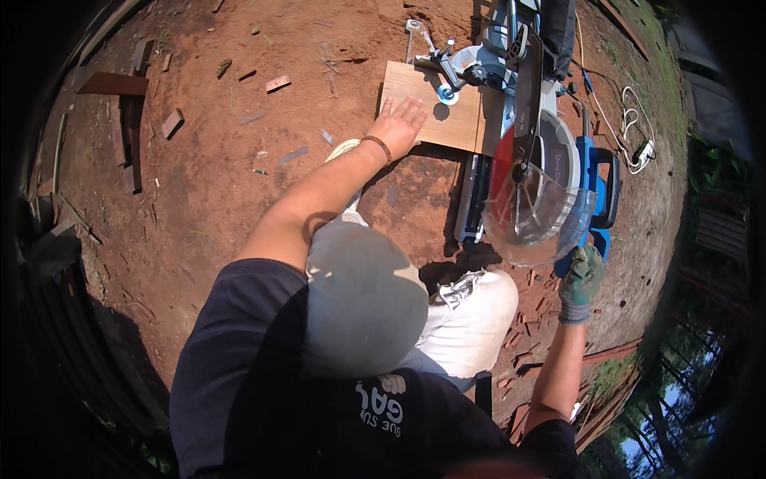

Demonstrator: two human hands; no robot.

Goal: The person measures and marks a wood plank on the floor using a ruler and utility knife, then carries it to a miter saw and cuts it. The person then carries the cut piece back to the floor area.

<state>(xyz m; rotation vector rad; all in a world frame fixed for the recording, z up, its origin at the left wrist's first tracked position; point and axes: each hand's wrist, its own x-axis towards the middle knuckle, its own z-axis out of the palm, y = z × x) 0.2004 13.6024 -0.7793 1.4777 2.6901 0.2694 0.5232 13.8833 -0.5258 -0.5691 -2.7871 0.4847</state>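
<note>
My left hand (399, 128) lies open on a wooden board (443, 124), near its left edge, fingers stretched over the top. A metal clamp with a round pad (448, 95) sits on the board. The board's right end rests at a sliding mitre saw (550, 191) with a black arm, red-and-silver blade housing, clear guard and blue handle (603, 188). My right hand (581, 283), in a grey-green glove, is closed on a blue part of the saw at the lower right, below that handle; its fingertips are partly hidden.
Dirt ground (231, 144) with scattered offcuts (172, 122) surrounds my bent knees (367, 295). Dark planks (128, 136) lie at the left. A white power strip with coiled cord (644, 152) is right of the saw, beside blue and white cables. Trees show at the lower right rim.
</note>
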